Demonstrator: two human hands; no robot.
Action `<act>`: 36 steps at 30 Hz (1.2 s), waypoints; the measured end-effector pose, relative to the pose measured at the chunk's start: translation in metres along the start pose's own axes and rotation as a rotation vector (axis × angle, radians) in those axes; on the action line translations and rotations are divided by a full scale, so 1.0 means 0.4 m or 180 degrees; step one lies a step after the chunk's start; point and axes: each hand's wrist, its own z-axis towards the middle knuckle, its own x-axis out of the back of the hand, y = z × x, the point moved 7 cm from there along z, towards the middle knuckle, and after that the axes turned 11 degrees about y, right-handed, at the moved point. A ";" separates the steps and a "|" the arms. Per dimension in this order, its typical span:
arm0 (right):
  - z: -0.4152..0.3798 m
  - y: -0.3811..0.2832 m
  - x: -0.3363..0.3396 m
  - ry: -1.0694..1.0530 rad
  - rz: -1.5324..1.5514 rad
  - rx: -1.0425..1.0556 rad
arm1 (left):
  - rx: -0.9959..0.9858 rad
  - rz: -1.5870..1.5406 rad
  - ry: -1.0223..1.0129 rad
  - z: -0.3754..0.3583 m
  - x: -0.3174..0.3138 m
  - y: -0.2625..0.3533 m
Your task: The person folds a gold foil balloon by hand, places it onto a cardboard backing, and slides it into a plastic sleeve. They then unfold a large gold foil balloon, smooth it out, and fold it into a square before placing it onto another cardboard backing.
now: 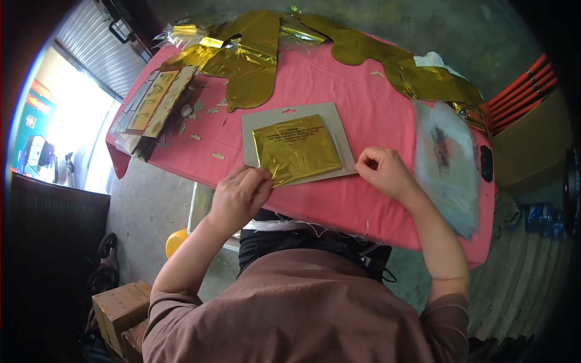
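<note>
A folded gold foil packet (296, 154) with small warning print lies on a grey backing card (249, 130) with a hang hole at its top edge. My left hand (241, 192) is closed at the lower left corner, pinching the near edge of the packet. On the other side my right hand (387, 172) has thumb and forefinger pressed together at the card's lower right corner. The card lies slightly turned on the pink cloth (327, 91) near the table's front edge.
Large gold foil balloons (257, 66) spread along the far edge. Printed cards (157, 106) are stacked at left, with small card scraps (193, 109) beside them. Clear plastic bags (445, 163) lie at right, by a black object (486, 163). Cardboard boxes (121, 305) stand on the floor.
</note>
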 end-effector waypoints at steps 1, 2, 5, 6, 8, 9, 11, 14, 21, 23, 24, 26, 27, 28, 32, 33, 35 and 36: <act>0.001 -0.004 -0.001 -0.0035 0.0115 0.0064 | 0.0020 -0.0026 -0.0003 0.000 0.000 -0.002; -0.002 -0.005 -0.005 -0.0042 0.0116 0.0070 | 0.0026 -0.0021 0.0001 0.000 0.001 -0.005; -0.018 -0.035 0.005 0.0288 0.0490 0.0584 | -0.0139 0.0080 -0.0010 0.000 -0.001 -0.003; -0.022 -0.043 0.009 0.0394 0.0499 0.0818 | -0.0140 0.0065 -0.0019 0.001 -0.001 -0.002; -0.028 -0.048 0.013 0.0502 0.0508 0.1041 | -0.0140 0.0046 -0.0037 0.002 -0.001 0.003; -0.021 -0.021 0.005 0.0358 0.0595 0.0557 | -0.0035 0.0053 -0.0037 0.002 -0.001 0.002; -0.012 0.005 -0.007 0.0212 0.0677 0.0068 | 0.0073 0.0055 -0.0038 0.002 -0.004 0.004; 0.007 0.003 -0.011 0.0369 0.0629 -0.0011 | 0.0163 0.0171 0.0031 0.002 -0.008 0.004; 0.050 -0.002 -0.024 0.0296 -0.0009 -0.0232 | 0.0390 0.0887 -0.0083 -0.007 -0.006 -0.021; 0.062 0.002 -0.034 0.0147 -0.0116 -0.0367 | 0.0556 0.0935 -0.0134 -0.014 0.001 -0.027; 0.068 0.002 -0.041 0.0046 -0.0270 -0.0346 | 0.0652 0.0982 -0.0095 -0.016 0.010 -0.031; 0.077 -0.004 -0.047 -0.0049 -0.0403 -0.0310 | 0.0738 0.1053 -0.0056 -0.017 0.024 -0.038; 0.078 0.002 -0.046 -0.0149 -0.0443 -0.0461 | 0.0839 0.1087 -0.0060 -0.021 0.031 -0.048; 0.078 0.008 -0.047 -0.0246 -0.0487 -0.0607 | 0.0936 0.1120 -0.0058 -0.023 0.038 -0.059; 0.057 -0.013 -0.060 0.0562 -0.1177 0.0319 | 0.0719 0.1264 -0.0010 0.029 0.051 -0.121; 0.048 -0.028 -0.066 0.0642 -0.1448 0.0459 | 0.0539 0.1124 0.0000 0.058 0.038 -0.134; 0.043 -0.042 -0.070 0.0738 -0.1721 0.0630 | 0.0136 0.0861 0.0010 0.123 -0.007 -0.156; 0.043 -0.038 -0.070 0.0708 -0.1735 0.0613 | -0.0086 0.0733 0.0001 0.153 -0.041 -0.165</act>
